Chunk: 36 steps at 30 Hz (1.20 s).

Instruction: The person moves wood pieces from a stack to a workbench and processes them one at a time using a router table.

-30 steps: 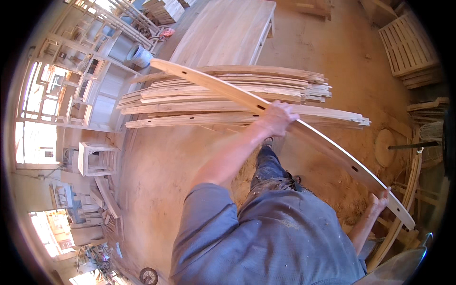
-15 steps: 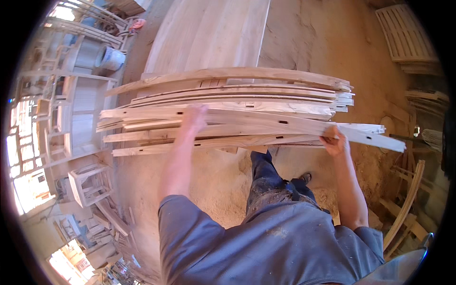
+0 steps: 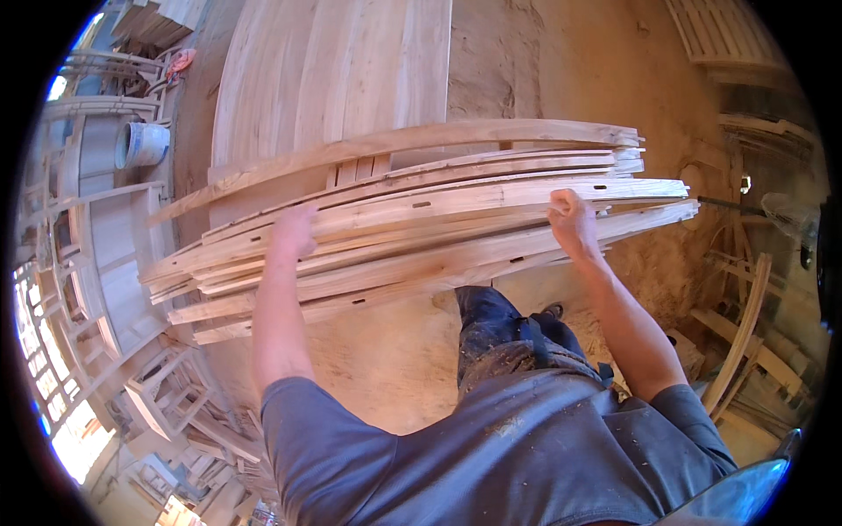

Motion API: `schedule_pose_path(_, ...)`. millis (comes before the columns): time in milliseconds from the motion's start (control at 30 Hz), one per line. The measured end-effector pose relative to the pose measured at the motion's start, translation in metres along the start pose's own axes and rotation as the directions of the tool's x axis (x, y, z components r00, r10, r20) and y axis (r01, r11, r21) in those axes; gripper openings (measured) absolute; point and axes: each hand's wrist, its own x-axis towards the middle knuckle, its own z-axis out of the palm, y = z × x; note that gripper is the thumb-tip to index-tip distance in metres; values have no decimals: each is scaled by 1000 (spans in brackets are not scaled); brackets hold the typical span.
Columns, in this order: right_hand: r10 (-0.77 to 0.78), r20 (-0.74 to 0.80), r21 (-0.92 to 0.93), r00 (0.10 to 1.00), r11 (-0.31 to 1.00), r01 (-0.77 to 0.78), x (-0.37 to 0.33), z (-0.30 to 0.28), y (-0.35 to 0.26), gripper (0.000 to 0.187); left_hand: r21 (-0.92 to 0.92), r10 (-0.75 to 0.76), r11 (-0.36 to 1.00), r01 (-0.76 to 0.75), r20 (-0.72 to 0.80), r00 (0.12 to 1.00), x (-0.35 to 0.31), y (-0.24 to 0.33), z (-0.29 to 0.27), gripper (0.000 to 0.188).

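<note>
A stack of long pale wooden rails (image 3: 491,248) lies crosswise in front of me, some with small slots cut in their faces. Toward the left of the stack, my left hand (image 3: 294,232) is closed over a slotted wooden rail (image 3: 474,198). Farther right, my right hand (image 3: 573,221) has its fingers curled at the near edge of that same rail. The rail rests along the top of the others, nearly in line with them. Both sets of fingertips are partly hidden. A slightly curved rail (image 3: 412,138) lies along the far side of the stack.
Behind the stack lies a wide panel of joined boards (image 3: 333,79). Along the left stand wooden frames (image 3: 162,394) and a whitish bucket (image 3: 143,145). Slatted wooden pieces (image 3: 728,31) sit at the far right, with a leaning curved board (image 3: 741,337) nearer me on sawdust-covered ground.
The slotted rail's right end has swung away from me, so it now lines up with the stack. Both hands moved with it, and the view has shifted.
</note>
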Motion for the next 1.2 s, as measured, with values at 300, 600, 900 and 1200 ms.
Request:
schedule_pose_path(300, 45, -27, -69, 999, 997, -47, -25, -26, 51, 31, -231, 324, 902, -366, -202, 924, 12, 140, -30, 78)
schedule_pose_path(600, 362, 117, -83, 925, 932, -354, -187, -79, 135, 41, -169, 426, 869, -464, -220, 877, 48, 241, -30, 79)
schedule_pose_path(900, 715, -70, 352, 695, 670, -654, -377, -160, 236, 42, -147, 621, 695, -703, -368, 692, -5, 547, -33, 70)
schedule_pose_path(1200, 875, -188, 775, 446, 411, -481, -509, -220, 362, 39, 17, 993, 117, -993, 12, 117, -126, 953, -18, 80)
